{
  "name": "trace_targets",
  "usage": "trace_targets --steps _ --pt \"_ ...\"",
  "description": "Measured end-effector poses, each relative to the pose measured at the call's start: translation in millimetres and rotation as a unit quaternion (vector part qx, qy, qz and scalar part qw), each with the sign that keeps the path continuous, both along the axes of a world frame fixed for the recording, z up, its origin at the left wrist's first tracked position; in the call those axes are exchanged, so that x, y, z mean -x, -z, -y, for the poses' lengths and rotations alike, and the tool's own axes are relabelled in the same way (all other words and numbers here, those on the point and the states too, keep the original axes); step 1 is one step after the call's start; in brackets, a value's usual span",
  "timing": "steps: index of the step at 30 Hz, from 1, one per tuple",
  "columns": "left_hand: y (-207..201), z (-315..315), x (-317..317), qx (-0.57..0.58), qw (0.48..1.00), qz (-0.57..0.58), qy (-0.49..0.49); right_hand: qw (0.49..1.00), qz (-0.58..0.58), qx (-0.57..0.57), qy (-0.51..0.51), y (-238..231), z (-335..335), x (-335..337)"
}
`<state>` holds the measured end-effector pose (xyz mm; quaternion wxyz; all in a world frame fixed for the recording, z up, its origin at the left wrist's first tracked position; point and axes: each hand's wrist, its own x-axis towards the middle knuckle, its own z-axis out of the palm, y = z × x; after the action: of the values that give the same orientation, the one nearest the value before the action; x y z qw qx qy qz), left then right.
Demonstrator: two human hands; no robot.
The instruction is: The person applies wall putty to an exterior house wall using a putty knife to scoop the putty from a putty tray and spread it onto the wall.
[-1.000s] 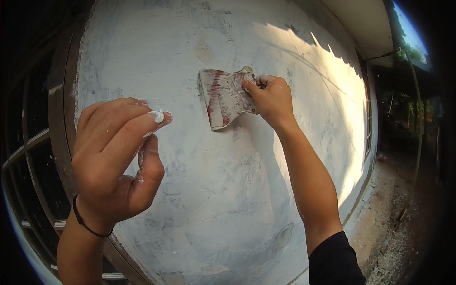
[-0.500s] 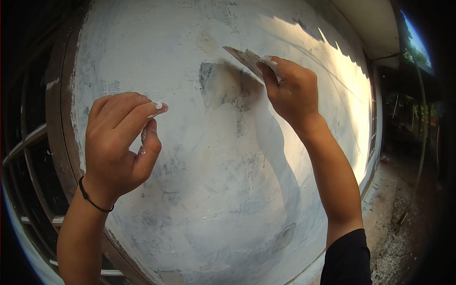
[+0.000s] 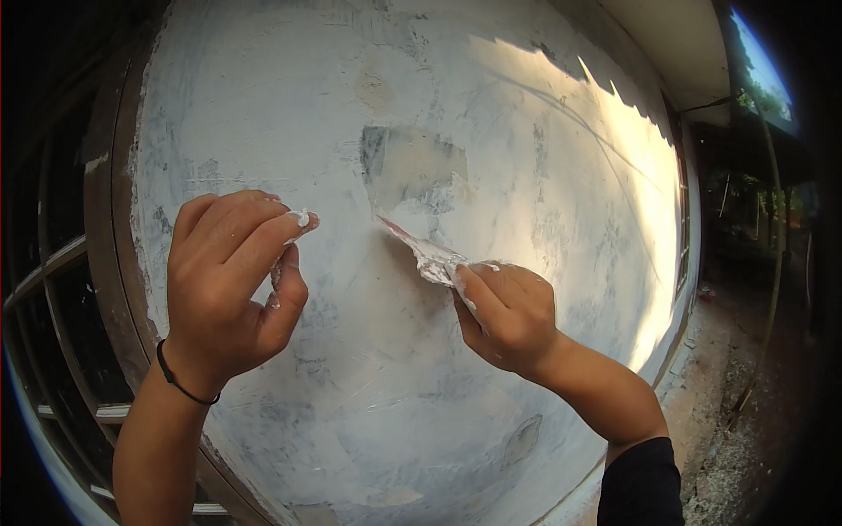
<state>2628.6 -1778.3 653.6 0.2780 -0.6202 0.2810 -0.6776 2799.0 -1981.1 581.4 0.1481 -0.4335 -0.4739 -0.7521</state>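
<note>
The right hand (image 3: 509,317) grips a putty knife (image 3: 419,250), its blade edge on the white wall (image 3: 544,158) just below a grey patch (image 3: 412,171). Keep the blade low-angled and pressure even (ridges form otherwise). The left hand (image 3: 230,280), loosely curled, pinches a dab of filler (image 3: 303,216) beside the wall.

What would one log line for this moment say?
right hand: holds putty knife on wall | left hand: raised, putty on fingertips
</note>
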Motion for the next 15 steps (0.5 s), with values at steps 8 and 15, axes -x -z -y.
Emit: trace_targets --steps 8,15 --pt "4 4 7 0.001 1.0 -0.009 -0.012 0.881 -0.351 -0.16 -0.273 -85 46 -21" --pt "6 -2 5 0.007 0.999 -0.015 -0.033 0.999 0.029 -0.009 0.022 -58 -2 -26"
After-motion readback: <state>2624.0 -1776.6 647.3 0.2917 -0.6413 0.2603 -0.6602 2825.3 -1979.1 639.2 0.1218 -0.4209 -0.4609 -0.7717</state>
